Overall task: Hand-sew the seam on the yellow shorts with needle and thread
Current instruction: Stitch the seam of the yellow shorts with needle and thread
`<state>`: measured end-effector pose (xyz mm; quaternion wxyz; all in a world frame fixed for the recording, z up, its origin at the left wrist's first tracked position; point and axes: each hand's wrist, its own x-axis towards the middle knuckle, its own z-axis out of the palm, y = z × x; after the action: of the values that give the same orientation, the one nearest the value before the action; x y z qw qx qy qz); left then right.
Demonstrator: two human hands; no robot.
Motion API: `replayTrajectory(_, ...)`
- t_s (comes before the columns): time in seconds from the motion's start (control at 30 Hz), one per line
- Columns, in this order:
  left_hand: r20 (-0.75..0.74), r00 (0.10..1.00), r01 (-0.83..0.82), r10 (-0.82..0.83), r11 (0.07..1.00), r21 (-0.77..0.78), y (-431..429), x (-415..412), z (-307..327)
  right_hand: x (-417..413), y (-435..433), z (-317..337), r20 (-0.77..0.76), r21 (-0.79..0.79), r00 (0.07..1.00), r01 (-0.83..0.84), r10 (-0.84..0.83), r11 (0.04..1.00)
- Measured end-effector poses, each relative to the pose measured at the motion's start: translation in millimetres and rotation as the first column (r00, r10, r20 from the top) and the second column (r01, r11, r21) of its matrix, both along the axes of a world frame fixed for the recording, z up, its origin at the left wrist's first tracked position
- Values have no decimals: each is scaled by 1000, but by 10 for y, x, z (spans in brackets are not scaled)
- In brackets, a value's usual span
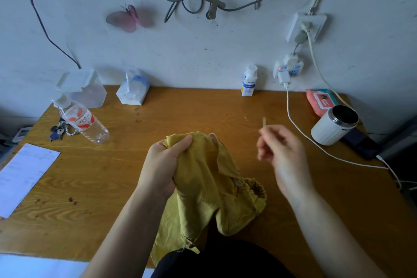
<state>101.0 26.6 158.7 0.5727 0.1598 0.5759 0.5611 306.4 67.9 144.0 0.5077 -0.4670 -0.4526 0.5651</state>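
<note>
The yellow shorts [209, 187] lie bunched at the front middle of the wooden table [180, 110], hanging over its near edge. My left hand [162, 165] grips a fold of the shorts near their top, lifting it. My right hand [282, 151] is raised to the right of the shorts, blurred, with fingers pinched together. A thin pale needle [264, 121] sticks up from its fingertips. No thread can be made out between the needle and the cloth.
A plastic water bottle [83, 122] and keys [59, 130] lie at left, papers [24, 176] at the left edge. A tissue pack [133, 88], a small white bottle [249, 81], a white cup [334, 125], wipes [320, 101] and a charger cable [291, 119] stand behind and right.
</note>
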Motion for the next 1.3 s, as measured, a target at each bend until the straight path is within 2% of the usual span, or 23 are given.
replayTrajectory(0.1, -57, 997, 57, -57, 998, 0, -21, 51, 38, -226, -112, 71, 307, 262, 945, -194, 108, 945)
replayTrajectory(0.2, -68, 990, 124, -122, 992, 25, -47, 80, 72, -371, -165, 135, 507, 467, 862, -290, 16, 835)
replayTrajectory(0.3, -66, 984, 171, -167, 983, 69, -75, 105, 113, -433, -176, 186, 599, 559, 795, -330, -95, 760)
replayTrajectory(0.6, -49, 984, 175, -171, 980, 95, -93, 108, 119, -408, -165, 228, 665, 588, 723, -352, -187, 728)
replayTrajectory(0.87, -43, 983, 181, -178, 978, 99, -84, 106, 144, -371, -156, 276, 674, 570, 723, -381, -149, 728)
replayTrajectory(1.3, -120, 977, 189, -176, 976, 106, -96, 116, 156, -391, -147, 307, 721, 495, 688, -421, -89, 760)
